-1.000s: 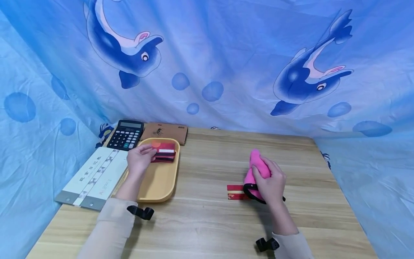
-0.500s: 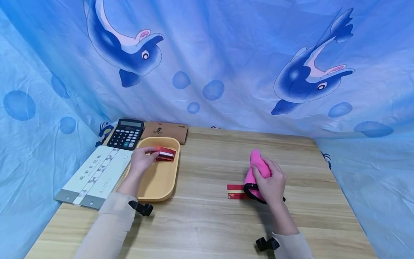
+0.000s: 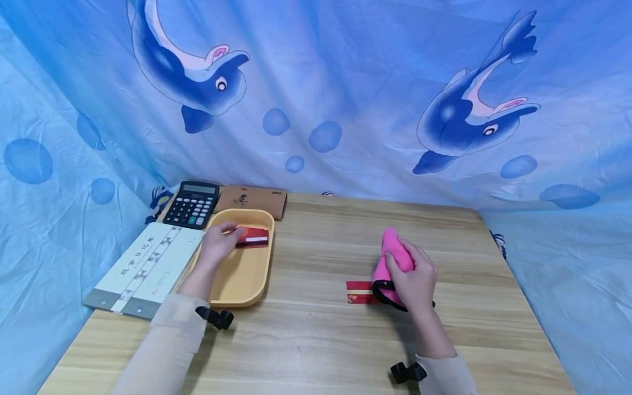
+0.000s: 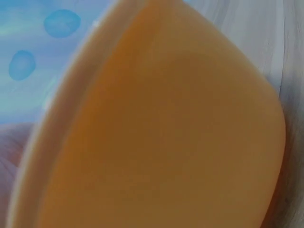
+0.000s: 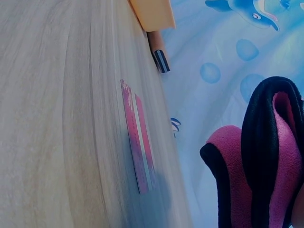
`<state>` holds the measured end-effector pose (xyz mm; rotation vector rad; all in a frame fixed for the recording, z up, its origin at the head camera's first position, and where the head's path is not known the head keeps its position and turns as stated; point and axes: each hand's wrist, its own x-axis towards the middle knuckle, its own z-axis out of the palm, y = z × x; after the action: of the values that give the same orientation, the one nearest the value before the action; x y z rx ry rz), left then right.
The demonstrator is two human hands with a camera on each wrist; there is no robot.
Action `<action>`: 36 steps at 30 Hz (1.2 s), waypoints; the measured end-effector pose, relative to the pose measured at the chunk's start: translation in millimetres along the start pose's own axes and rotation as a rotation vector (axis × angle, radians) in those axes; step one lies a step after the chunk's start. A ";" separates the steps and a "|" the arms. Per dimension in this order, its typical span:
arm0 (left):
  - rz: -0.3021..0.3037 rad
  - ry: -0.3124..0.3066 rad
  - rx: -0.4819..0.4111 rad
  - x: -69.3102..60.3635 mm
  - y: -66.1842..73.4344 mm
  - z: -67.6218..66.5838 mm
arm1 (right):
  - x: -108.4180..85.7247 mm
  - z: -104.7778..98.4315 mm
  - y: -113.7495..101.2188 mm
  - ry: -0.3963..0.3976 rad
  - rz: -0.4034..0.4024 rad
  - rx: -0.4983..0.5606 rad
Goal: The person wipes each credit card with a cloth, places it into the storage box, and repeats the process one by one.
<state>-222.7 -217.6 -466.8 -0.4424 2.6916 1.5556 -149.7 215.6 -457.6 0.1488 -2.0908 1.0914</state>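
In the head view my left hand (image 3: pixel 217 243) reaches into the yellow tray (image 3: pixel 249 282), its thumb and fingers pinching the left end of a red card (image 3: pixel 257 237). That card has a white strip and a dark stripe and lies low over the tray's floor, at the far end. My right hand (image 3: pixel 417 280) grips a folded pink cloth with black edging (image 3: pixel 392 263). Below the cloth, a red card with a pale gold band (image 3: pixel 359 292) lies on the table, its right part hidden. The left wrist view is mostly tray wall (image 4: pixel 175 123), with the fingertips out of sight.
A calculator (image 3: pixel 192 204) and a brown wallet (image 3: pixel 261 203) sit behind the tray. Left of it lies a white and grey account book (image 3: pixel 143 269). A blue dolphin-print curtain (image 3: pixel 316 99) hangs along the back of the wooden table (image 3: pixel 316 340).
My left hand has lowered the red card onto the far end of the tray, where it now lies flatter. The right hand and the pink cloth have stayed in place.
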 end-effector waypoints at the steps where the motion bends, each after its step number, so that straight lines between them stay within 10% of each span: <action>1: 0.013 0.002 -0.029 -1.1 2.4 1.0 | -0.2 -0.2 0.2 0.000 0.002 0.001; 10: 0.276 -0.033 -0.344 -32.0 44.4 18.7 | -0.5 -2.9 2.4 -0.004 0.008 -0.004; 16: 0.458 -0.158 -0.343 -60.6 67.0 44.5 | 0.1 -4.9 3.7 -0.001 0.018 -0.012; 27: 0.417 -0.387 -0.400 -85.6 59.7 113.5 | 0.0 -8.9 7.1 0.003 0.042 -0.008; 36: 0.444 -0.443 -0.207 -90.4 36.8 175.7 | -1.0 -12.7 7.2 -0.001 0.072 -0.003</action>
<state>-169.1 -29.3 -512.3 0.4864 2.3870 1.7702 -144.7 229.4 -458.5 0.0730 -2.1132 1.1306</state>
